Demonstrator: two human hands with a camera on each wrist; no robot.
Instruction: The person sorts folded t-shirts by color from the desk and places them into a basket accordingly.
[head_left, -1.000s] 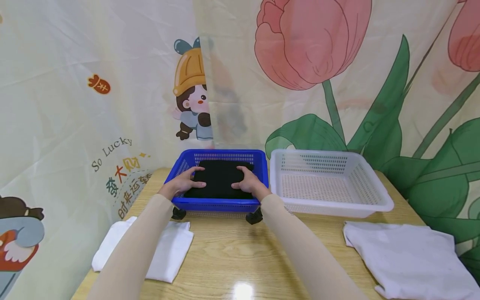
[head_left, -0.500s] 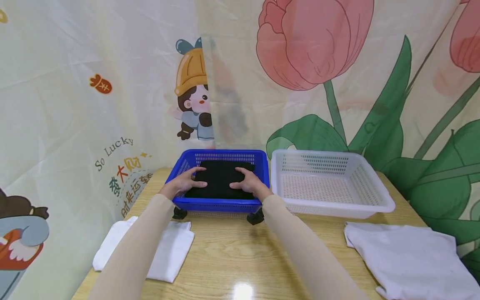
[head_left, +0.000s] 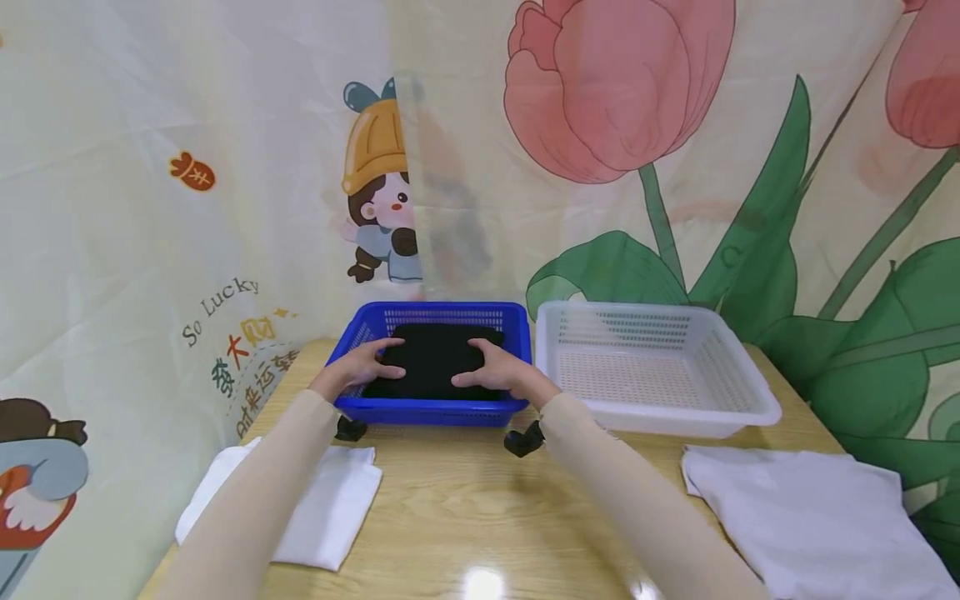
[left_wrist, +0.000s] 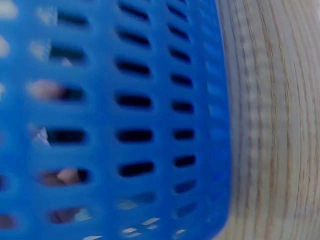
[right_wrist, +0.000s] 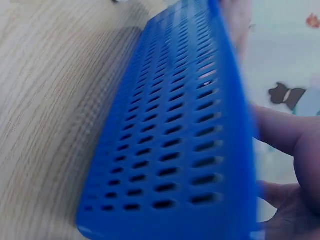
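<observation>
A folded black cloth (head_left: 435,362) lies flat inside the blue plastic basket (head_left: 435,412). My left hand (head_left: 358,368) reaches over the basket's left side, its thumb and a finger spread over the cloth's left edge. Across the basket, my right hand (head_left: 501,371) is at the cloth's right part, with thumb and index finger extended and apart. Whether they press on the cloth cannot be told. In the right wrist view, spread fingers (right_wrist: 280,127) show behind the basket rim. The basket wall (left_wrist: 105,115) fills much of the left wrist view, with bits of skin showing through its slots.
A white slotted basket (head_left: 652,421) stands right of the blue one. Folded white cloth (head_left: 330,508) lies at the table's left, partly under my left sleeve. Another pale cloth (head_left: 810,517) lies front right. A printed curtain (head_left: 465,150) hangs behind the wooden table (head_left: 435,492).
My right hand has shifted slightly rightward relative to the blue basket, its wrist now farther beyond the rim. My left hand has hardly moved. The black cloth stays in the basket.
</observation>
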